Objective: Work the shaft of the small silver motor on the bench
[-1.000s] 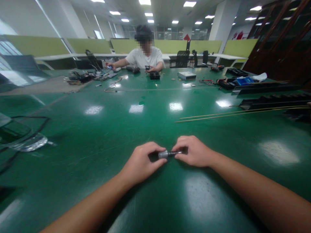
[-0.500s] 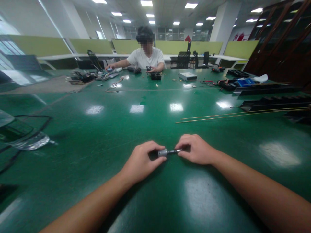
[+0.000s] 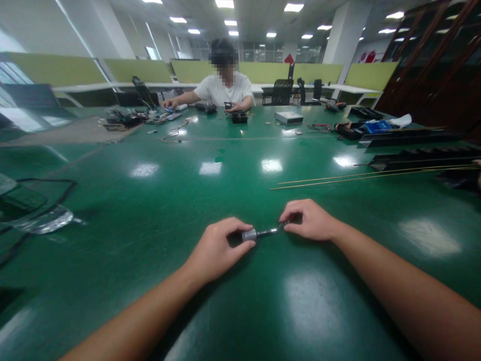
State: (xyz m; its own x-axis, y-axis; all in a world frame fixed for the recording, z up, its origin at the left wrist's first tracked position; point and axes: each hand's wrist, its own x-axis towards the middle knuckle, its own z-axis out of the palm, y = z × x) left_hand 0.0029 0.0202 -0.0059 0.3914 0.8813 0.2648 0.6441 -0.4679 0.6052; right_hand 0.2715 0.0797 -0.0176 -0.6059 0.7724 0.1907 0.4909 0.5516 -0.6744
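Observation:
My left hand (image 3: 216,246) pinches a grey metal cylinder (image 3: 249,234) between thumb and fingers, low over the green table (image 3: 233,311). From the cylinder's right end a thin metal shaft (image 3: 267,232) with a bright tip points toward my other hand. My right hand (image 3: 310,220) holds a small dark ridged piece (image 3: 283,224) in its fingertips, just past the shaft's tip. Whether this piece is a spring or a twisted bit I cannot make out; the fingers hide part of it. A narrow gap seems to separate it from the shaft.
Two thin brass-coloured rods (image 3: 338,180) lie beyond my right hand. Black ridged strips (image 3: 421,156) rest at the right. A clear bottle (image 3: 45,220) and black cable (image 3: 48,179) lie left. Across the table a person (image 3: 225,90) handles parts near a black box (image 3: 239,117).
My right hand has moved up and right, away from the shaft, with the small dark piece between its fingertips. The shaft's bright tip now shows. My left hand keeps its grip on the cylinder.

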